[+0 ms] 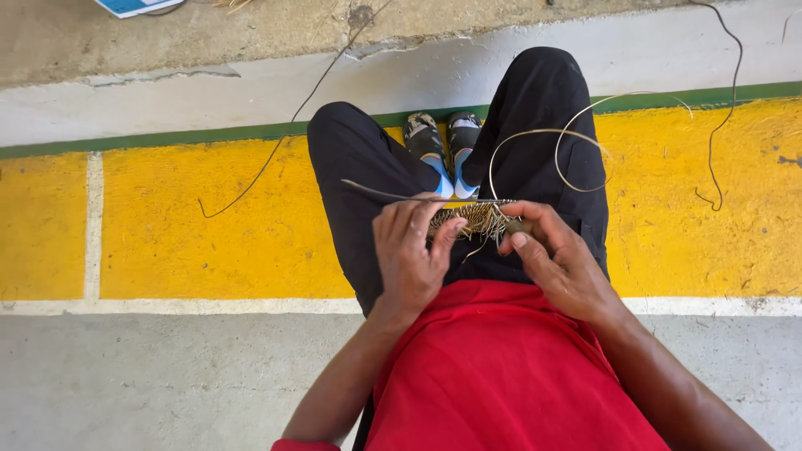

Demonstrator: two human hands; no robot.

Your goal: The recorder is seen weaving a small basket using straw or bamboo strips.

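I sit with black trousers and a red shirt, looking down at my lap. My left hand (411,250) grips the left end of a small woven piece of straw-coloured fibre (473,219), fingers curled over its edge. My right hand (558,259) pinches the right end of the same piece between thumb and fingers. A thin pale strand (558,134) loops up from the weaving over my right thigh. A dark thin rod or strand (376,192) sticks out to the left along the top of the piece.
My feet in dark and blue shoes (443,150) rest on a yellow painted curb (209,225) with a green stripe. Loose dark wires (276,154) lie on the curb left and right. Grey concrete floor (150,376) lies below.
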